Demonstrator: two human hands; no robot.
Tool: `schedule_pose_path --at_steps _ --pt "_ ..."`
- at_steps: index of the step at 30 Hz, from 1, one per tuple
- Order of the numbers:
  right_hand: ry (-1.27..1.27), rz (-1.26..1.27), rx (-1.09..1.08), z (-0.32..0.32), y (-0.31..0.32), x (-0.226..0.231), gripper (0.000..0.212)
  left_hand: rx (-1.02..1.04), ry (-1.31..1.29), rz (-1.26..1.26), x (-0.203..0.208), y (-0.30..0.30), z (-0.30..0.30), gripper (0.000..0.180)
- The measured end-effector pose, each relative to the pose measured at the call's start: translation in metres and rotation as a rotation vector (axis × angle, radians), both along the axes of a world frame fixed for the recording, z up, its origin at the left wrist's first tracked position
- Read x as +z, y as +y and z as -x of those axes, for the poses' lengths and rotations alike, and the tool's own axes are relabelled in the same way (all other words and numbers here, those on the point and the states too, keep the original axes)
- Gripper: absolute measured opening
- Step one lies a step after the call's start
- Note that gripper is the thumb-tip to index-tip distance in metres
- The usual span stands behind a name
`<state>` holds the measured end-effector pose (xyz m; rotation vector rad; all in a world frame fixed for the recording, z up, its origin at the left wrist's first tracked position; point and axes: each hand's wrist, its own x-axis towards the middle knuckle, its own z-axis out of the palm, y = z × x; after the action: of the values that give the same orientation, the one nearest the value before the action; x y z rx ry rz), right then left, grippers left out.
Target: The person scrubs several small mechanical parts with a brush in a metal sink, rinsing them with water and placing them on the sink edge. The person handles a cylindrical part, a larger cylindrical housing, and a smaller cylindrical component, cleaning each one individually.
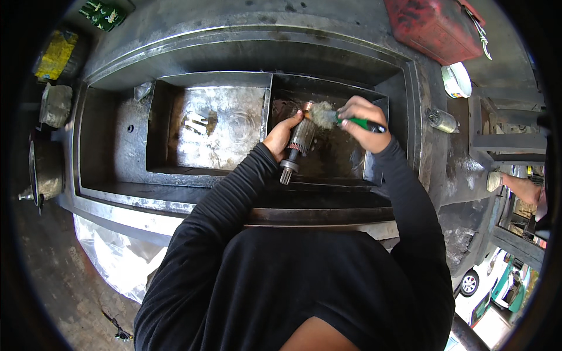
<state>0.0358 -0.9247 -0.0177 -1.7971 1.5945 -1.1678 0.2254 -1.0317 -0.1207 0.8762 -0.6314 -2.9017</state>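
Note:
My left hand [282,136] is closed around a motor armature [301,136], with the thumb near its copper-coloured upper end. The armature slants over the right metal compartment [329,182], its toothed shaft end pointing down toward me. In my right hand [370,136] is a brush [324,115] with a green and black handle and pale, frayed bristles. The bristles lie against or right beside the armature's upper part; exact contact is hard to see. Dark wet residue covers the compartment floor under both hands.
A metal trough [105,199] surrounds the compartments. The left compartment [225,131] has a shiny wet floor, and a small dark ring [130,128] lies farther left. Beyond the right rim are a red container [436,29], a white tub [456,81] and a metal cylinder [443,120]. A person's foot [495,181] shows at right.

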Motion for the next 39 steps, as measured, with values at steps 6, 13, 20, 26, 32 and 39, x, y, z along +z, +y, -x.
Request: schedule_pose_path --at_steps 6,13,20,26,32,39 --pt "-0.013 0.030 0.120 -0.011 0.007 -0.008 0.008 -0.008 0.021 0.004 -0.010 0.005 -0.003 0.052" --pt "-0.029 0.027 0.188 -0.021 0.008 0.003 0.010 -0.001 0.119 -0.157 -0.018 0.001 -0.005 0.049" --pt "-0.080 -0.055 0.234 -0.030 0.015 0.009 0.009 -0.008 0.103 -0.038 -0.019 0.001 -0.007 0.051" --pt "-0.118 -0.083 0.303 -0.035 0.022 0.004 0.009 0.043 0.046 0.082 -0.014 0.004 -0.002 0.046" --pt "-0.115 -0.030 0.179 -0.020 0.022 -0.005 0.010 0.071 0.058 -0.012 -0.023 0.006 0.001 0.039" --pt "-0.089 0.047 0.112 -0.011 0.015 -0.010 0.009 0.012 0.003 0.132 0.003 0.010 0.000 0.042"
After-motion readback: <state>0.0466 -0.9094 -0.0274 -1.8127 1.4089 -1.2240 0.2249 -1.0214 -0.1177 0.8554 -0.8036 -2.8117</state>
